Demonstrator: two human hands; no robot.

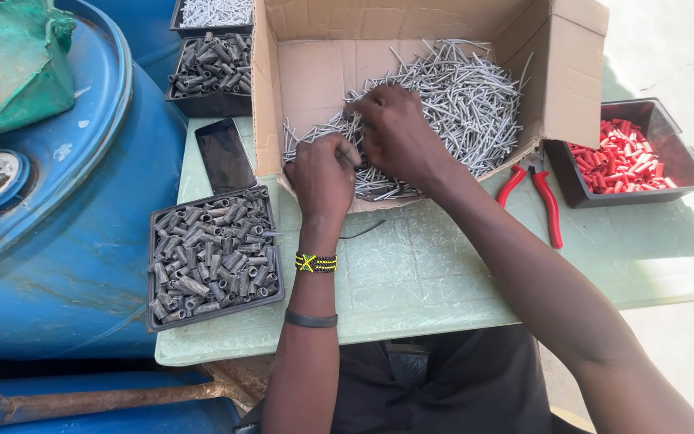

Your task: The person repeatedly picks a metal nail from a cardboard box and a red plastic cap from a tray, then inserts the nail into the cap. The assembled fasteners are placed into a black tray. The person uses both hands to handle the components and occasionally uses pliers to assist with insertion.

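Far left: large blue plastic drum (66, 241) with a crumpled green cloth (14, 68) on its lid. Beside it, on the pale green tabletop (443, 273), a black rectangular tray of short grey metal sleeves (213, 255) sits just left of the left wrist; a dark flat phone (224, 154) lies behind that tray, and two more black trays (212, 72) stand farther back. Left hand (324, 173) rests at the near lip of the open brown cardboard box (307, 80), fingers curled inward and pressed together; what they pinch, if anything, cannot be told. Right hand (399, 133) is touching it just beyond, deeper in the box, fingertips bunched down into the heap of thin grey bent wire pins (459, 104). Pins lie mostly ahead and right of both hands, long axes jumbled, many running diagonally away. Right hand is the nearer to the bulk of the heap. Right of box: red-handled pliers (544, 201), then a black tray of red plastic caps (624, 157).
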